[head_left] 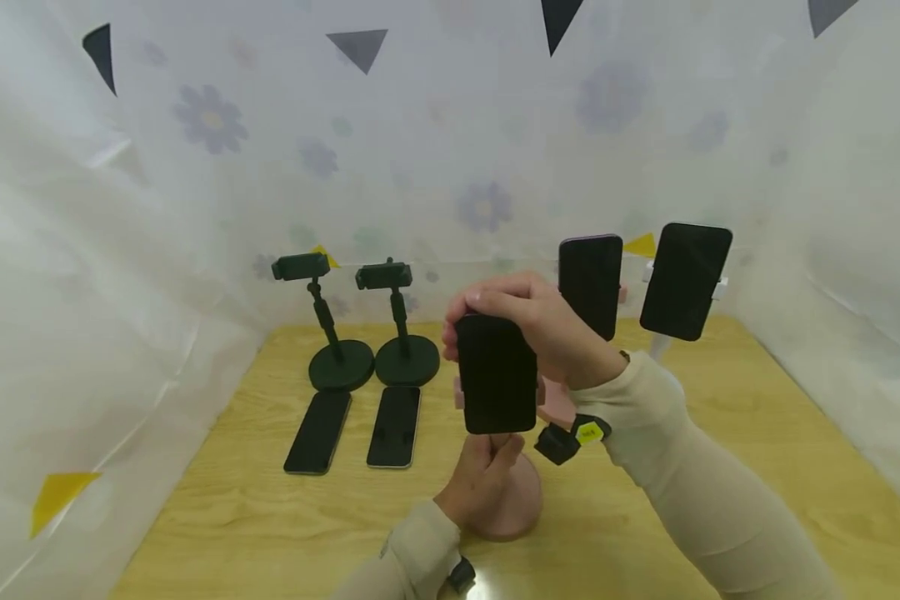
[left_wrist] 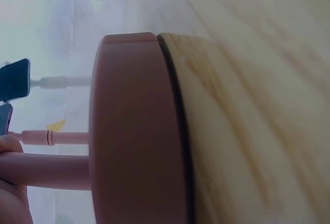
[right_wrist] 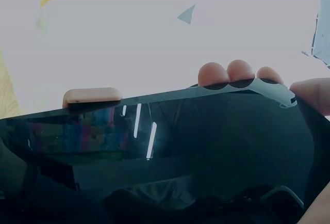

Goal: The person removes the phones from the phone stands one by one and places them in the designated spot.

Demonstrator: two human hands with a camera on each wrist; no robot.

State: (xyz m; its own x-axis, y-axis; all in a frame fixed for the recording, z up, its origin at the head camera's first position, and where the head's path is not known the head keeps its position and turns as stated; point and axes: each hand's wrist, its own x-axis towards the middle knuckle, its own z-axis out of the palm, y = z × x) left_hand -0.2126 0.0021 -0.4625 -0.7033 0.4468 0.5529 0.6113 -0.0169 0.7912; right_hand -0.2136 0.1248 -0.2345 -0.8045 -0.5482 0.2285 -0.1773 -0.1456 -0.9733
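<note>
Right hand [head_left: 551,333] is curled over the top of a black smartphone [head_left: 497,375], gripping it by its upper edge, with fingertips [right_wrist: 242,72] seen wrapped over the rim in the right wrist view. Below it, the left hand [head_left: 480,483] is closed around the stem of a pink phone stand [head_left: 513,500], whose round base [left_wrist: 136,131] rests on the wooden table [head_left: 645,517]. The phone is held upright against the stand's pink clamp, at the middle of the table.

Behind it, two phones are already mounted on stands [head_left: 682,279], while two black stands [head_left: 337,362] wait empty at the left, with two phones [head_left: 393,427] laid flat in front of them.

A slip is judged possible: whether the clamp has closed on the phone cannot be told, so the phone could drop if released early, or the light stand could be tipped by uneven downward pressure.
</note>
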